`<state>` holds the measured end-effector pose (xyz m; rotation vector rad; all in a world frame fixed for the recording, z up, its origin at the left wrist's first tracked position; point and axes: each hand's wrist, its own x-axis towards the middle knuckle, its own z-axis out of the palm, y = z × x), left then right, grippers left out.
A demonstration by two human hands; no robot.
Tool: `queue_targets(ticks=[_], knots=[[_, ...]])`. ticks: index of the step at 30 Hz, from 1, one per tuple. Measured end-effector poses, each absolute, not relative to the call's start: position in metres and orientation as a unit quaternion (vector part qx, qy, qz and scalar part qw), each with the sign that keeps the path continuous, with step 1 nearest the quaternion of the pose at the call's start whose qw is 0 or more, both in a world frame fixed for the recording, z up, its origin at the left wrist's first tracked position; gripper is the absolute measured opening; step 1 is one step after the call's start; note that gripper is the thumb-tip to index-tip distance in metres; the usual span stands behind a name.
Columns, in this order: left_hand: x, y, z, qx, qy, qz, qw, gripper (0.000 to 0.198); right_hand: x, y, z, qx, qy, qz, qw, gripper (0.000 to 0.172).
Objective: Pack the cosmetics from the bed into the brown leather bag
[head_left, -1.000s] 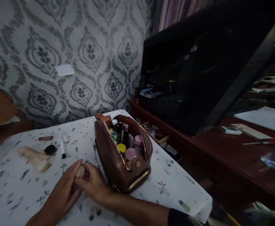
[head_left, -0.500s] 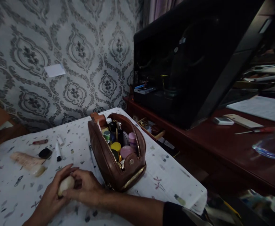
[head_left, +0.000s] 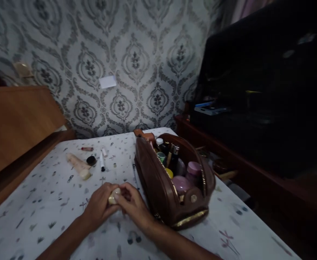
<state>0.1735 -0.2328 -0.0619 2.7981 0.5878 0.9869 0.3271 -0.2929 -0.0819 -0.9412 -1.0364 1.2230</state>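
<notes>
A small, rounded cream-coloured piece (head_left: 114,196) is held between my two hands above the tablecloth; its exact kind I cannot make out. My left hand (head_left: 100,204) wraps round it from the left, and the fingers and thumb of my right hand (head_left: 135,205) close on it from the right. Just right of my hands stands a brown cosmetic bag (head_left: 154,180), unzipped. Inside are a pink-capped jar (head_left: 194,169), a bottle with a white cap (head_left: 159,142) and several other containers. Beyond my hands lie a beige squeeze tube (head_left: 78,167) and a round black lid (head_left: 91,160).
A slim white tube (head_left: 102,161), a small white cap (head_left: 104,151) and a reddish tube (head_left: 87,148) lie on the patterned tablecloth (head_left: 52,195). A wooden panel (head_left: 20,122) borders the left; a dark computer case (head_left: 256,126) stands at right.
My view has swung left, so the table, bag and hands appear further right. Both hands keep hold of the cream piece, and their fingers have shifted a little on it.
</notes>
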Motion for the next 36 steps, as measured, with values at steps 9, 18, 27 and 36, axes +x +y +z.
queue_targets(ticks=[9,18,27,36], knots=[[0.166,-0.231,-0.069,0.914,0.219,0.302,0.157,0.045,0.33,-0.295,-0.081,-0.406,-0.425,0.559,0.585,0.059],[0.167,-0.236,-0.062,0.917,0.225,0.298,0.138,0.034,0.332,-0.3,-0.066,-0.413,-0.417,0.555,0.589,0.05],[0.165,-0.231,-0.061,0.887,0.278,0.261,0.259,0.035,0.332,-0.3,-0.067,-0.395,-0.437,0.544,0.597,0.04],[0.162,-0.229,-0.067,0.894,0.278,0.282,0.211,0.053,0.333,-0.3,-0.064,-0.408,-0.45,0.545,0.578,0.035]])
